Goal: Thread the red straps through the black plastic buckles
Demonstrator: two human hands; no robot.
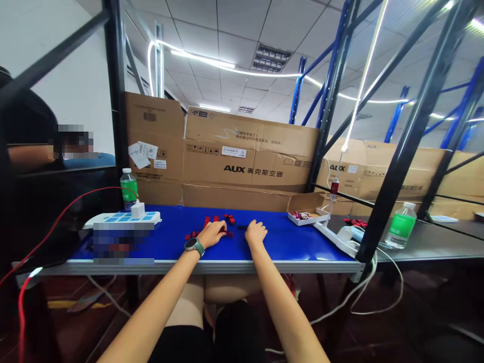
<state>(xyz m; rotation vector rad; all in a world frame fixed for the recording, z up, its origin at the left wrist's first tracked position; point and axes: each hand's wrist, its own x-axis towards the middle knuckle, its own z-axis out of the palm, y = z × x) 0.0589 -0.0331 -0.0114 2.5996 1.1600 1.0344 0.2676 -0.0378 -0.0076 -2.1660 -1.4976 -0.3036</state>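
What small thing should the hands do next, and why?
I think the left hand should pinch one small red block, probably, because its fingers already lie beside the red pieces on the blue tabletop, while the right hand rests further off.
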